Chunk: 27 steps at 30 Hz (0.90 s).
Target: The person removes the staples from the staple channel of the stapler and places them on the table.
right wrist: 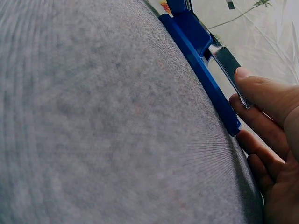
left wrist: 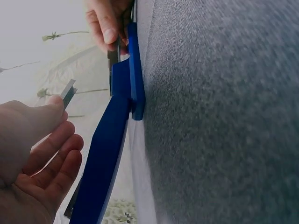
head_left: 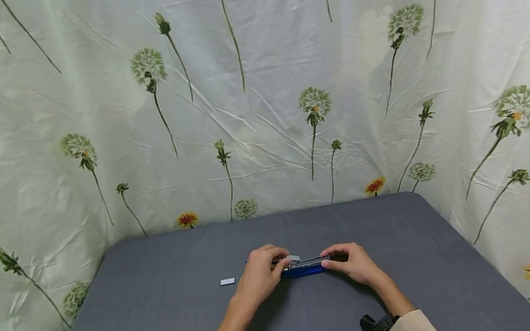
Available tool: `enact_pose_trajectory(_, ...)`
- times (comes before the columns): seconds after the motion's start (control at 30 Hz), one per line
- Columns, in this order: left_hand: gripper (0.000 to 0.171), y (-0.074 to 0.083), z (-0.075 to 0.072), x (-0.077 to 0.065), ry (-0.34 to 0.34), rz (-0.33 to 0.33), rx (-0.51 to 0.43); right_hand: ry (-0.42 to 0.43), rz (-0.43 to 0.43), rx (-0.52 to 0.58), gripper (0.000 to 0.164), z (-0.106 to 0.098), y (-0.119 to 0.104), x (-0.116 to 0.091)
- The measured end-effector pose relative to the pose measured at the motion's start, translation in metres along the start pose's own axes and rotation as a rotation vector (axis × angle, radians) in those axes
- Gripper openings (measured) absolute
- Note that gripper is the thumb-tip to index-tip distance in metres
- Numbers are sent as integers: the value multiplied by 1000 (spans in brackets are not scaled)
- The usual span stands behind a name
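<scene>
A blue stapler [head_left: 307,270] rests on the grey table, its blue top arm [left wrist: 100,163] swung back to the left and its metal magazine [right wrist: 228,70] exposed. Between thumb and index finger, my left hand [head_left: 262,272] pinches a short strip of staples [left wrist: 69,93], held a little above the stapler. The other left fingers are loosely bent. My right hand [head_left: 353,261] grips the magazine's right end, thumb on one side and index finger on the other, as the right wrist view shows. Its remaining fingers lie near the end of the blue base [right wrist: 215,98].
Left of my left hand, another pale strip [head_left: 227,281], seemingly of staples, lies on the grey table [head_left: 165,325]. A white curtain [head_left: 254,102] with a dandelion print hangs behind the table and along both sides. Dark straps [head_left: 376,325] are on both wrists.
</scene>
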<state>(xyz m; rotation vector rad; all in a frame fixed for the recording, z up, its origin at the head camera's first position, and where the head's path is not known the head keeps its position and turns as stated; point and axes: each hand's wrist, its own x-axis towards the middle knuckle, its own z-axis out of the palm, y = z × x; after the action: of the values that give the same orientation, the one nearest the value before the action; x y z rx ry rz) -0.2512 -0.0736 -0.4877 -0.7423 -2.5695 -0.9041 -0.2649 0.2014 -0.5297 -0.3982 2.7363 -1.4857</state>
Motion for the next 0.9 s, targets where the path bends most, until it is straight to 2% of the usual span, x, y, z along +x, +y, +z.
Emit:
enact_pose_trajectory(0.2,14,-3,-11,-4,20,3,-8,7,-8,1,21,0,-1,1)
enact_pose_trajectory(0.5,12,-13,-32,-14,88,-58,-40,4,-2,-4,21,-1,-1,0)
enact_pose_trajectory(0.7,13,-20,-45,-16,112,-70,-54,9,1,-2,20,-1,-3,-1)
enact_pose_trajectory(0.9,13,-24,-64,-21,156,-101,-75,3,5,3,20,0,-4,-1)
